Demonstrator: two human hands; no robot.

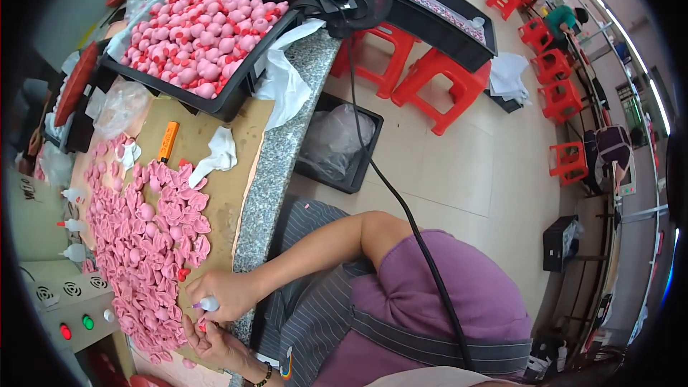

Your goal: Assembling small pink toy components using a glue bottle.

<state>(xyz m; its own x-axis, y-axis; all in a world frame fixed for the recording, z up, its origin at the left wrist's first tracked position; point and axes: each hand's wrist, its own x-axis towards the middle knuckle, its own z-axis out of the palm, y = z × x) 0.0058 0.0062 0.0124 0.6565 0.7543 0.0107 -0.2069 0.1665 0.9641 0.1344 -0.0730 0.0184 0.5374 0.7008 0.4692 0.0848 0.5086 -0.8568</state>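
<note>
My right hand [228, 297] is closed around a small white squeeze bottle [209, 304] with a thin purple nozzle, at the near edge of the bench. Just below it, my left hand [212, 347], a beaded bracelet on its wrist, pinches a small red and pink piece [202, 327]. The nozzle points close to this piece; whether it touches, I cannot tell. Beside both hands spreads a heap of pink, petal-like soft pieces [147, 265], with some round pink balls among them. A small red piece [183, 273] lies at the heap's edge, near my right hand.
Up the bench are a crumpled white cloth [217, 152], an orange box [168, 141] and a black tray [240, 105] of pink and red pieces. Small bottles [74, 225] and a button panel [75, 326] line the far side. A black cable [401, 204] hangs across the view.
</note>
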